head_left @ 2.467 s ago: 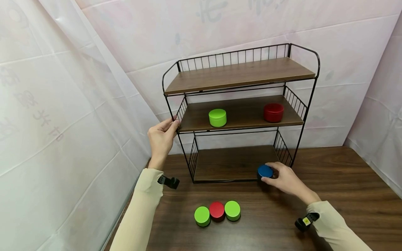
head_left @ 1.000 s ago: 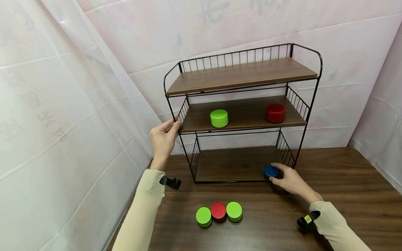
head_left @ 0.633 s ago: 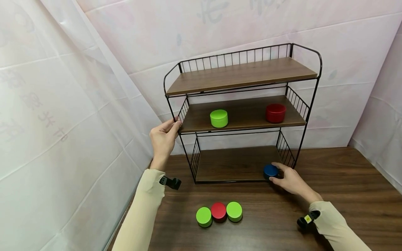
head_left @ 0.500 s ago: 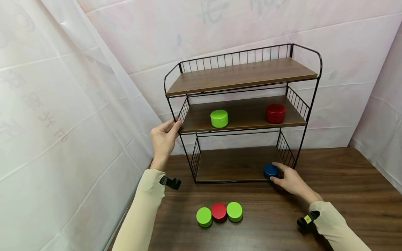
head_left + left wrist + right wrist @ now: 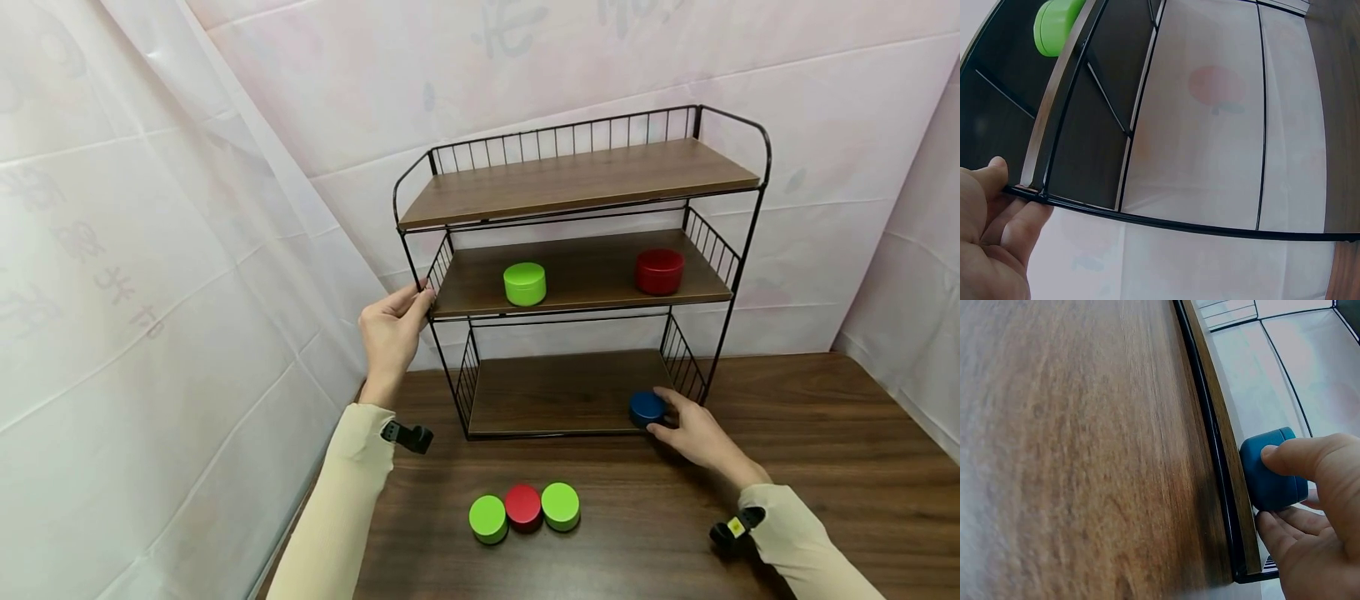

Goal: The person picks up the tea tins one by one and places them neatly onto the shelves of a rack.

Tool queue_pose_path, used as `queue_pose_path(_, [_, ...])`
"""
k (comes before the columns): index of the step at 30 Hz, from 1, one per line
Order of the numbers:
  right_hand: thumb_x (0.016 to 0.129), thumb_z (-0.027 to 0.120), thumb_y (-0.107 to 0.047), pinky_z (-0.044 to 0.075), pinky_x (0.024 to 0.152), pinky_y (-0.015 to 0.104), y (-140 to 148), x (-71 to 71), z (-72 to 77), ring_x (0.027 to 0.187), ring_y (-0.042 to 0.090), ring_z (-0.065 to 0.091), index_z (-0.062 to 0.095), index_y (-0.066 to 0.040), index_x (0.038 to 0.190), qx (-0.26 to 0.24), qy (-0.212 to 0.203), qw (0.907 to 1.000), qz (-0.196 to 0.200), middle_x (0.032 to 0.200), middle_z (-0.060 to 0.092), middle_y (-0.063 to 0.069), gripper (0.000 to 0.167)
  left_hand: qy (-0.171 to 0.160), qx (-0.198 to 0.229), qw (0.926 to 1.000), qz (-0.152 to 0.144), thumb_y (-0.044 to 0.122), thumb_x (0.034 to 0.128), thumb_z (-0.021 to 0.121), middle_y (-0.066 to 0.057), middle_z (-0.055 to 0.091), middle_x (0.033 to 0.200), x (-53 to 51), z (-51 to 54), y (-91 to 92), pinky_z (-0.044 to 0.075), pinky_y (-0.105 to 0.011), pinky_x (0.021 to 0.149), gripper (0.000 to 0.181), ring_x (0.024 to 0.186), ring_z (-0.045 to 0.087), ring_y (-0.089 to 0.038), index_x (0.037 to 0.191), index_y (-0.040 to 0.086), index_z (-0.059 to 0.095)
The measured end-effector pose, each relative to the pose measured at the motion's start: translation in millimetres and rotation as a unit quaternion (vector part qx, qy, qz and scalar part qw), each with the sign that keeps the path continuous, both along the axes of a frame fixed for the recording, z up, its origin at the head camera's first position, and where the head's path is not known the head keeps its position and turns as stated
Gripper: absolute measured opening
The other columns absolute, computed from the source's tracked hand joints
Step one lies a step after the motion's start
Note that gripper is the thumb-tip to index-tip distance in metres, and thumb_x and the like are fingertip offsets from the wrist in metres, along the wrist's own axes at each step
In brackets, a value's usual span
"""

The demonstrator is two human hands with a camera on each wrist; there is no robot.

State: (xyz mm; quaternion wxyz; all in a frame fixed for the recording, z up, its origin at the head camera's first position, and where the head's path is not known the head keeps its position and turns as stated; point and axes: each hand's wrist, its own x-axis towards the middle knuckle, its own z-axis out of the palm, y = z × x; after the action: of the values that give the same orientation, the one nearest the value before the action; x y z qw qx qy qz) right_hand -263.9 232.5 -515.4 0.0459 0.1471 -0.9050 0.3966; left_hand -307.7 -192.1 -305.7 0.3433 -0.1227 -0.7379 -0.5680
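Observation:
A three-tier rack with a black wire frame and brown boards (image 5: 570, 392) stands against the cloth. The left hand (image 5: 392, 333) pinches its left front post at the middle board; the left wrist view shows the thumb (image 5: 997, 172) and curled fingers around the black bar. At the right front of the bottom board sits a blue round tin (image 5: 647, 408), also seen as a blue tin (image 5: 1272, 469) in the right wrist view. The right hand (image 5: 697, 433) has its thumb and fingers around that tin. On the middle board are a green tin (image 5: 525, 284) and a red tin (image 5: 660, 272).
In front of the rack on the wooden table (image 5: 637, 542) stand a green tin (image 5: 488, 519), a red tin (image 5: 523, 507) and another green tin (image 5: 561, 506) in a row. Pale printed cloth (image 5: 210, 292) hangs at the left and behind.
The blue tin and the right hand have shifted right, from the bottom board's front edge onto the board near its right corner. The left hand stays on the post.

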Motion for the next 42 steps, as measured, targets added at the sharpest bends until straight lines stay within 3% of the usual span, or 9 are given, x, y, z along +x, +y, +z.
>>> queue_pose_path(7, [0.095, 0.073, -0.01, 0.062, 0.088, 0.047, -0.4, 6.5, -1.1, 0.116, 0.051, 0.065, 0.037, 0.011, 0.151, -0.012, -0.005, 0.9999, -0.008, 0.142, 0.049, 0.042, 0.07, 0.005, -0.012, 0.9999, 0.002, 0.016, 0.0932, 0.079, -0.019, 0.078, 0.098, -0.3, 1.0, 0.1, 0.062, -0.022, 0.07, 0.024, 0.082, 0.077, -0.007, 0.112, 0.0, 0.079])
queue_pose_path(13, [0.095, 0.072, -0.007, 0.06, 0.093, 0.048, 1.1, 12.6, 0.7, 0.12, 0.052, 0.062, 0.032, 0.014, 0.152, -0.015, -0.008, 0.9998, -0.01, 0.141, 0.049, 0.044, 0.073, 0.004, -0.014, 0.9999, 0.0, 0.019, 0.0932, 0.079, -0.017, 0.079, 0.097, -0.2, 1.4, -0.2, 0.062, -0.022, 0.07, 0.024, 0.083, 0.079, -0.014, 0.111, 0.004, 0.08])
queue_pose_path(21, [0.095, 0.076, -0.018, 0.056, 0.096, 0.058, 6.4, 26.6, 4.8, 0.127, 0.057, 0.054, 0.021, 0.011, 0.156, -0.014, -0.005, 0.9999, 0.005, 0.149, 0.04, 0.042, 0.087, 0.004, -0.02, 0.9997, 0.01, 0.02, 0.0928, 0.08, -0.016, 0.079, 0.095, -1.3, 1.4, 0.0, 0.061, -0.016, 0.067, 0.023, 0.08, 0.078, -0.016, 0.11, 0.005, 0.081])
queue_pose_path(27, [0.093, 0.079, -0.025, 0.056, 0.095, 0.058, 11.6, 42.9, 8.5, 0.125, 0.058, 0.054, 0.021, 0.012, 0.156, -0.003, -0.006, 0.9999, 0.015, 0.148, 0.041, 0.043, 0.094, 0.001, -0.016, 0.9997, 0.016, 0.011, 0.0933, 0.078, -0.021, 0.077, 0.097, -3.3, 0.0, 1.4, 0.059, -0.014, 0.064, 0.023, 0.084, 0.077, -0.038, 0.112, -0.002, 0.078])
queue_pose_path(30, [0.092, 0.081, -0.029, 0.056, 0.094, 0.061, 14.2, 52.0, 10.1, 0.125, 0.059, 0.053, 0.02, 0.011, 0.157, 0.006, -0.013, 0.9998, 0.016, 0.149, 0.04, 0.042, 0.098, 0.0, -0.014, 0.9998, 0.013, 0.01, 0.0933, 0.077, -0.023, 0.077, 0.098, -3.1, -0.1, 1.3, 0.059, -0.014, 0.064, 0.024, 0.085, 0.076, -0.043, 0.113, -0.004, 0.077])
queue_pose_path(33, [0.09, 0.082, -0.033, 0.053, 0.096, 0.066, 16.9, 60.5, 11.0, 0.128, 0.06, 0.051, 0.02, 0.01, 0.157, 0.018, -0.013, 0.9996, 0.017, 0.15, 0.04, 0.041, 0.101, -0.002, -0.017, 0.9997, 0.017, 0.012, 0.0935, 0.078, -0.021, 0.077, 0.097, -1.4, 0.7, 1.7, 0.059, -0.014, 0.064, 0.022, 0.084, 0.077, -0.037, 0.112, -0.001, 0.079])
queue_pose_path(38, [0.087, 0.084, -0.035, 0.046, 0.099, 0.073, 19.2, 70.7, 10.8, 0.133, 0.06, 0.046, 0.021, 0.008, 0.157, 0.029, 0.0, 0.9995, 0.01, 0.15, 0.042, 0.039, 0.104, 0.006, -0.025, 0.9995, 0.016, 0.019, 0.0929, 0.08, -0.017, 0.079, 0.096, -0.3, 0.1, -0.5, 0.06, -0.015, 0.066, 0.022, 0.082, 0.079, -0.016, 0.11, 0.005, 0.081])
queue_pose_path(42, [0.086, 0.085, -0.037, 0.046, 0.096, 0.075, 14.9, 77.1, 10.4, 0.132, 0.062, 0.044, 0.022, 0.007, 0.158, 0.034, 0.005, 0.9994, 0.004, 0.15, 0.041, 0.039, 0.106, 0.011, -0.027, 0.9995, 0.011, 0.021, 0.0933, 0.079, -0.017, 0.079, 0.096, -0.5, -0.4, -1.9, 0.061, -0.017, 0.066, 0.025, 0.08, 0.077, -0.006, 0.111, 0.004, 0.08])
